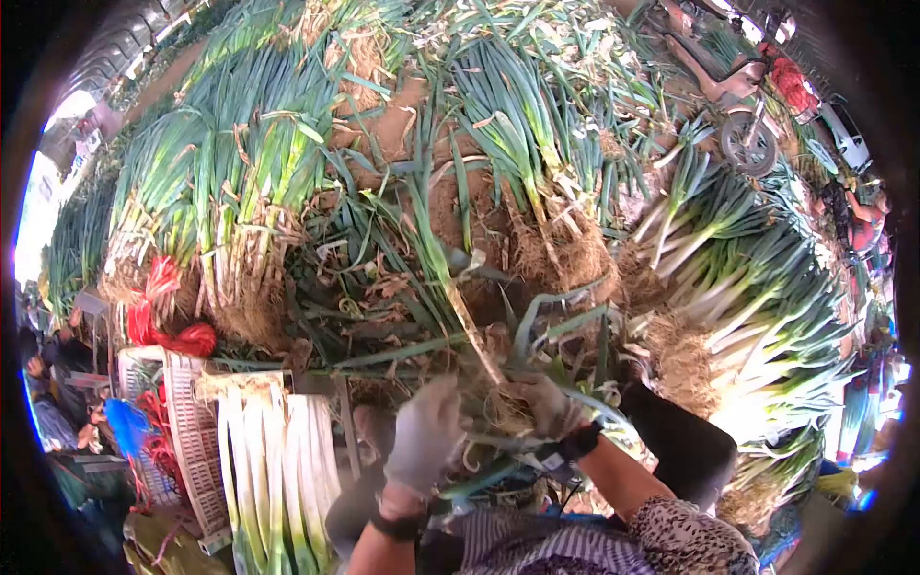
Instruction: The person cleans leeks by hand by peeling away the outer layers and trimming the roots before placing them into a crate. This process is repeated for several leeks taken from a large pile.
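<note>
- Striped cloth (537, 548) and a patterned sleeve (692, 539) fill the bottom edge, closest to the camera.
- Both forearms rise from this edge, each with a dark band at the wrist.
- Left hand (426, 436): pale glove, fingers curled downward, just beside the root clump of the green onion (458, 305). Motion blur hides the contact, so I cannot tell whether it grips anything.
- Right hand (548, 407): pale glove, fingers closed round the root end of the green onion.
- Green onion position: centre of the view, root end at the hands. The stalk slants up and to the left, and the green leaves lie over the litter behind.
- Trimmed stalks (278, 470): a row of clean white-and-green shafts standing side by side, left of the left hand.
- White crate (195, 433): a slatted plastic wall, touching the left side of the trimmed stalks.
- Red twine (165, 318): a loose bundle above the crate, against the roots of the left heap.
- Leaf litter (379, 287): dry skins and cut leaves, beyond the hands.
- Left heap (230, 172), centre heap (517, 125) and right heap (767, 316): untrimmed green onions with earthy roots, laid in fans around the work spot.
- Scooter (738, 105): parked past the heaps, upper right.
- Other people show at the far left edge and the far right edge, too small to detail.
</note>
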